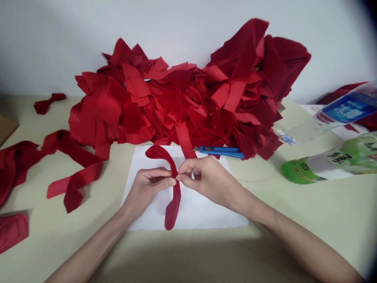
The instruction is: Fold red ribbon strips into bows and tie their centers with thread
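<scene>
A red velvet ribbon (172, 208) is held above a white sheet of paper (212, 210), one rounded end curling up and away and the other pointing toward me. My left hand (150, 182) pinches its middle between thumb and forefinger. From the other side, my right hand (209, 177) has thumb and fingertips pressed together at the same spot. Whether a thin thread lies in that pinch is too small to make out. Just behind my right hand lies a blue utility knife (222, 151).
A big heap of red fabric strips (176, 102) stands against the wall. Loose red ribbons (82, 179) lie on the left, with a cardboard piece (6, 127) at the edge. On the right, a green-labelled bottle (324, 163) and a blue-labelled bottle (347, 108) lie sideways.
</scene>
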